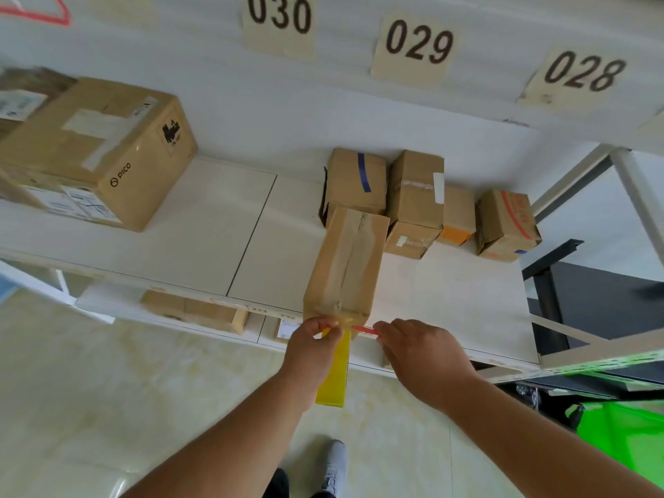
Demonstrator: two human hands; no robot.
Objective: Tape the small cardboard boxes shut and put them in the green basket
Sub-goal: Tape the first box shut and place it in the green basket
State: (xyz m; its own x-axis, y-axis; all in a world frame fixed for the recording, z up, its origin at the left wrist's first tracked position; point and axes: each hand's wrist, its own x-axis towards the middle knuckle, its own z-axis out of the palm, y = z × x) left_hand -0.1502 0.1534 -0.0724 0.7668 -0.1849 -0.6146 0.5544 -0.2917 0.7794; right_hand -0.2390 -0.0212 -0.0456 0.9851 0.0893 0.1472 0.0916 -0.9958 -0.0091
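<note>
The left hand (316,339) pinches yellow tape (334,372) at the box (346,264) end. The right hand (420,354) pinches a red strip (363,330) beside it.

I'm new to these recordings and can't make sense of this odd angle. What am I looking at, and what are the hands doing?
No machine here: a person wears a wide-angle camera on the head, looking forward and down, so you see their own arms and a shoe below. On the white shelf lies a long cardboard box, its seam taped, with several small boxes behind it and a big box farther left. The left hand pinches a yellow strip at the box's near end; the right hand holds something thin and red, which I cannot identify. The green basket waits at lower right.
</note>
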